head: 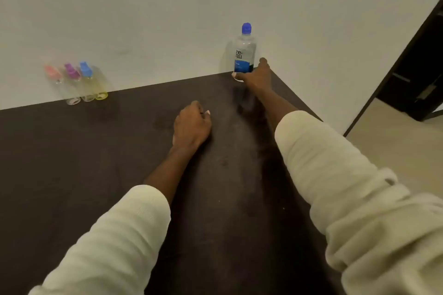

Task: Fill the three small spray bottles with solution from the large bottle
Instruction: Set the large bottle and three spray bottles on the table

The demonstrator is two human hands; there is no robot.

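Note:
The large clear bottle [244, 51] with a blue cap and a blue label stands upright at the far right corner of the dark table [96, 163]. My right hand [255, 74] is wrapped around its base. Three small spray bottles stand side by side at the far left against the wall: one with a pink cap [54, 74], one with a purple cap [73, 74], one with a blue cap [87, 74] and a yellowish body. My left hand [190, 126] rests on the table in a loose fist and holds nothing.
A white wall [167, 19] runs right behind the table's far edge. The table's right edge drops to a light floor [395, 146]. A dark door frame [412, 84] stands at the far right.

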